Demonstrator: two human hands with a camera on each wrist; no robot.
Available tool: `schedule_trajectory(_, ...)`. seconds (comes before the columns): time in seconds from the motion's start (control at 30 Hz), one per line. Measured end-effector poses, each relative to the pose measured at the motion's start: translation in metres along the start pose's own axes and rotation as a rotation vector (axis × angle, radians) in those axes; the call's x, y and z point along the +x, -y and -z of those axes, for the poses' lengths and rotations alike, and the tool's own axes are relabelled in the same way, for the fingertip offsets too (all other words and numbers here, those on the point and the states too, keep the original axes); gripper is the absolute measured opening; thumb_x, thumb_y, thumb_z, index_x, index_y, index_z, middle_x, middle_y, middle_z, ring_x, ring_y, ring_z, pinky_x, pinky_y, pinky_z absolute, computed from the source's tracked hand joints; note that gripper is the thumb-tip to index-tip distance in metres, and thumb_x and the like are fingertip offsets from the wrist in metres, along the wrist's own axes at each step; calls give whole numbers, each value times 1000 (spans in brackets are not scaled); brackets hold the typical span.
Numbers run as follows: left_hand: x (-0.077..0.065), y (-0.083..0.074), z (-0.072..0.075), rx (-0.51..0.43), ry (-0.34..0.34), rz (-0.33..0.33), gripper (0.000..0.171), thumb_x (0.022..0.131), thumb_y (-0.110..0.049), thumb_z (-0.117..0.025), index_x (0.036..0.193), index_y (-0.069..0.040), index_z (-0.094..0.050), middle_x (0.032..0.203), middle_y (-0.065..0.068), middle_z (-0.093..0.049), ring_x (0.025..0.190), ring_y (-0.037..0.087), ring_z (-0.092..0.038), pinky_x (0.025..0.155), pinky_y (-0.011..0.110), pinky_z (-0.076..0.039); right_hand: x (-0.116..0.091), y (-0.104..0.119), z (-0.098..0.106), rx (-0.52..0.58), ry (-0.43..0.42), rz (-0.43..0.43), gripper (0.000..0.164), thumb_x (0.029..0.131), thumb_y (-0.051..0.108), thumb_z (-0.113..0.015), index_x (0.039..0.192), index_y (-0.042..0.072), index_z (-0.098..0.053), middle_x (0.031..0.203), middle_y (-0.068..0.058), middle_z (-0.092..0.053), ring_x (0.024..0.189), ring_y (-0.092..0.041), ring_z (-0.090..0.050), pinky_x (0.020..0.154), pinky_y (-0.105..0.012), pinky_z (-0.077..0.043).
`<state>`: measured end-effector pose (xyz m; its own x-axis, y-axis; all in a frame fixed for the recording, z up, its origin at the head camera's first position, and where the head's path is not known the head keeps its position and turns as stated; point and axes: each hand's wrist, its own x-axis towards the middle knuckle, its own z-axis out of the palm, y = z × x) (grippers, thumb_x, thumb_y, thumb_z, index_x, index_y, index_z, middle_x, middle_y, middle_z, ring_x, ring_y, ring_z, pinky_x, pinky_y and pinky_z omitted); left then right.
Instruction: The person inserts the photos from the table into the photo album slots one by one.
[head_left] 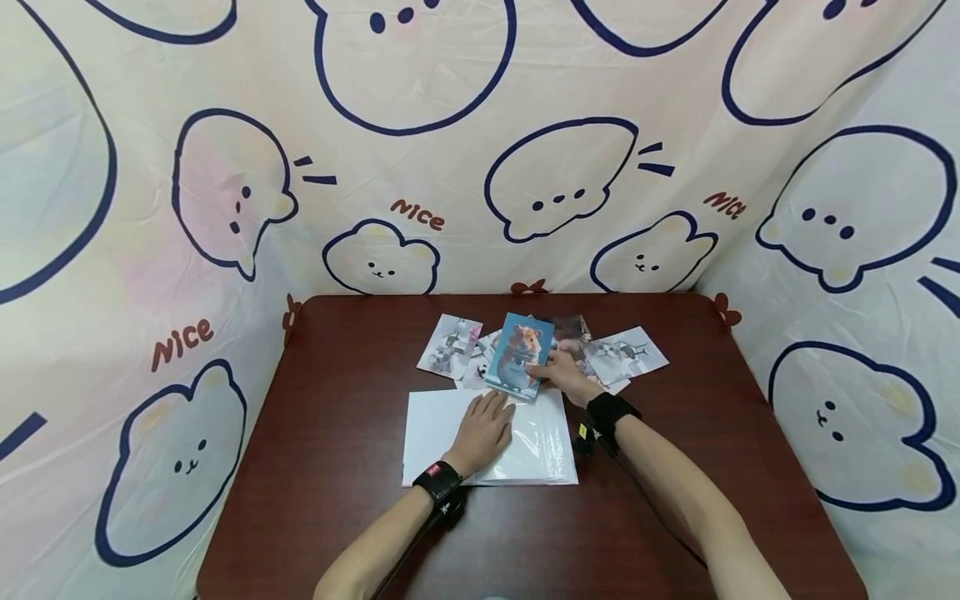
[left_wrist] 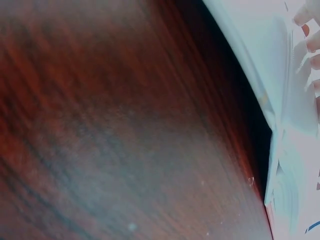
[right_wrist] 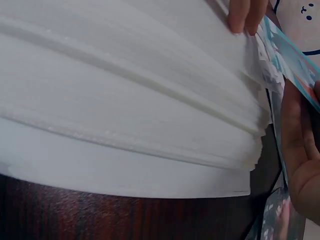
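An album (head_left: 435,425) with white pages and glossy clear sleeves (head_left: 542,446) lies open on the table. My left hand (head_left: 482,433) rests on its middle, fingers extended toward the far edge. Just beyond that edge, my right hand (head_left: 567,375) pinches a blue picture card (head_left: 517,346) printed with a furry cartoon animal. The card is raised, its lower end close to the album's far edge. In the right wrist view, the thick stack of pages (right_wrist: 150,100) shows from the side, with my right hand (right_wrist: 302,165) at the card (right_wrist: 295,57).
Several picture cards lie spread behind the album, among them a pale one (head_left: 450,346) at left and another (head_left: 628,353) at right. The brown table (head_left: 330,433) extends around the album. A patterned cloth (head_left: 465,175) hangs behind and at both sides.
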<state>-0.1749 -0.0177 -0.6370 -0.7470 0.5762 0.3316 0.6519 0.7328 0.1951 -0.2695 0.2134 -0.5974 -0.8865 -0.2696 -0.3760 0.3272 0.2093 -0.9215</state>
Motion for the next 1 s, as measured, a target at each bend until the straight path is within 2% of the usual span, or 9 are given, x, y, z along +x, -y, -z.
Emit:
schedule_trajectory(0.13,1,0,1,-7,1,2,35,103,-20,-58,135,-7,-67,143,17,-61,140,35,-51,114,52,-43,5,9,-1,21,-26,-3,46,105,16,-62,144,-4,-50,104,-3,-68,91,-10,-68,93,-36,-59)
schedule_trajectory(0.27,3,1,1,-9,4,2,35,102,-20,-60,133,-7,-68,141,18,-62,140,35,-52,113,53,-44,12,17,-5,19,-50,8,53,105,19,-62,153,4,-45,122,-9,-66,99,-10,-66,99,-40,-57)
schedule_trajectory(0.37,5,2,2,-16,13,1,34,102,-20,-60,133,-7,-68,141,18,-61,139,34,-53,112,54,-44,17,22,-10,-10,-66,39,51,105,20,-62,151,5,-47,131,-16,-64,102,-13,-66,100,-42,-57)
schedule_trajectory(0.47,6,3,3,-8,16,-10,34,102,-21,-60,133,-8,-68,142,18,-60,137,32,-54,110,53,-45,19,23,-15,-38,-76,69,32,104,16,-62,131,0,-57,126,-22,-65,105,-21,-67,100,-44,-57)
schedule_trajectory(0.57,7,3,3,5,13,-23,34,102,-22,-60,132,-9,-68,145,18,-59,136,32,-55,109,51,-46,19,21,-20,-60,-80,88,12,104,11,-60,105,1,-54,121,-25,-67,111,-33,-66,100,-45,-56)
schedule_trajectory(0.63,7,2,4,2,23,-21,35,103,-22,-59,134,-10,-68,148,19,-57,137,32,-54,110,51,-45,19,19,-21,-60,-81,98,14,105,9,-59,97,4,-49,122,-28,-66,119,-39,-63,101,-46,-56)
schedule_trajectory(0.73,7,2,5,-2,47,-14,36,104,-23,-57,137,-10,-66,151,18,-55,139,33,-52,111,51,-44,19,16,-22,-43,-73,105,14,105,7,-57,95,4,-48,126,-32,-64,127,-45,-59,103,-47,-55)
schedule_trajectory(0.83,7,2,4,19,57,-14,36,104,-23,-57,137,-11,-66,150,16,-56,139,31,-52,112,50,-44,20,13,-21,-35,-66,97,15,105,7,-57,94,4,-47,121,-30,-66,122,-41,-62,102,-46,-55)
schedule_trajectory(1.0,8,2,5,33,89,-4,37,105,-24,-55,138,-11,-65,151,15,-55,144,34,-47,113,51,-42,19,11,-18,-39,-56,84,20,105,8,-59,92,7,-44,110,-13,-69,97,-15,-68,97,-41,-58)
